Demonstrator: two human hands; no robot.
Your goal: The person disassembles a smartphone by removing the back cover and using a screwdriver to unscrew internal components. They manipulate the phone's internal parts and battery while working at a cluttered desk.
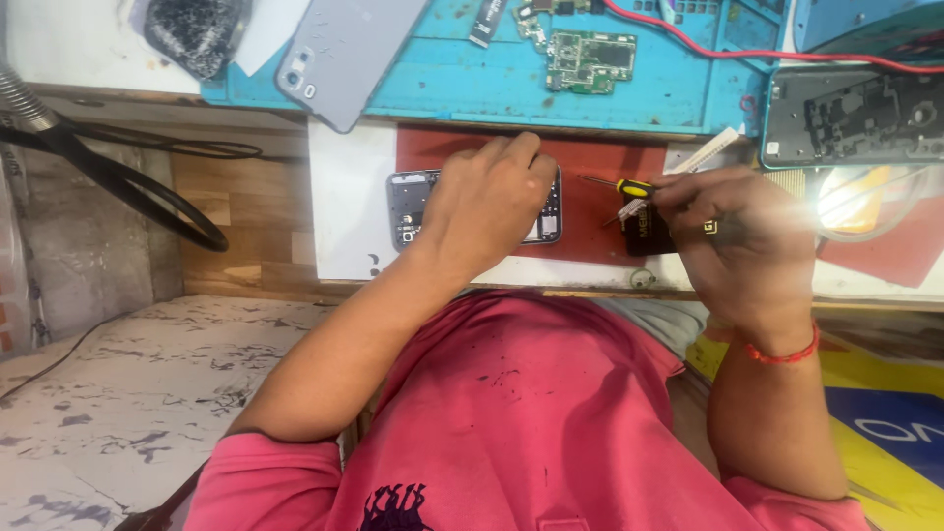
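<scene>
Head view: the left hand (487,202) presses flat on the opened phone (408,205), steadying it on the red mat (590,167). Right of the phone, the right hand (742,241) grips a screwdriver (615,185), apparently also a small black part (644,234).

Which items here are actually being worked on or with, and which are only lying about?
In use:
- opened phone on the red mat, under the left hand
- small screwdriver, in the grip of the right hand

Lying about:
- grey back cover
- green circuit board
- cracked screen
- phone frame
- black scissors
</scene>
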